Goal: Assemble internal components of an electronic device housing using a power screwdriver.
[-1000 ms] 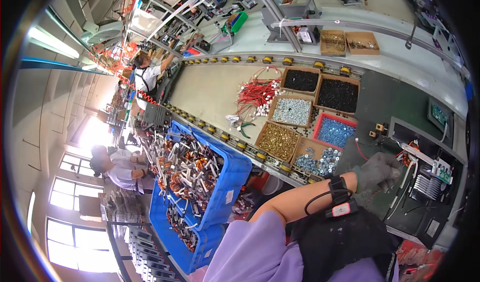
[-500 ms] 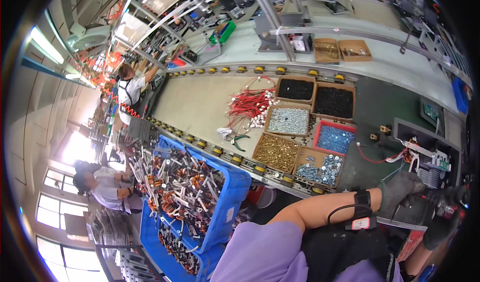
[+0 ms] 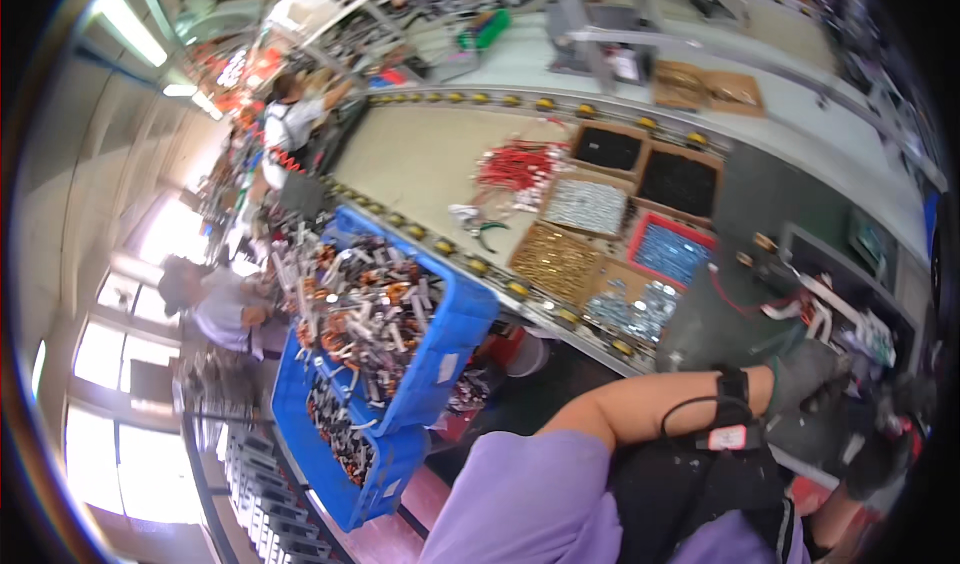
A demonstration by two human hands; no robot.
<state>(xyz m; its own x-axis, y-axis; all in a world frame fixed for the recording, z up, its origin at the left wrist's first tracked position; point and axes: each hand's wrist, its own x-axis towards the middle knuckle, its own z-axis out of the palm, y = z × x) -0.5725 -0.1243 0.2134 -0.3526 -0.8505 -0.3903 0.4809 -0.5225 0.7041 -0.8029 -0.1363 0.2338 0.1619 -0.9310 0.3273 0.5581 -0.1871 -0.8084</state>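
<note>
Both arms (image 3: pixel 640 404) reach rightward, left hand (image 3: pixel 806 379) near right hand (image 3: pixel 878 462), fingers too blurred to tell whether gripping.

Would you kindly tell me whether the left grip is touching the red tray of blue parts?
Apart: the head view shows dark green bench between the left grip and the red tray.
</note>
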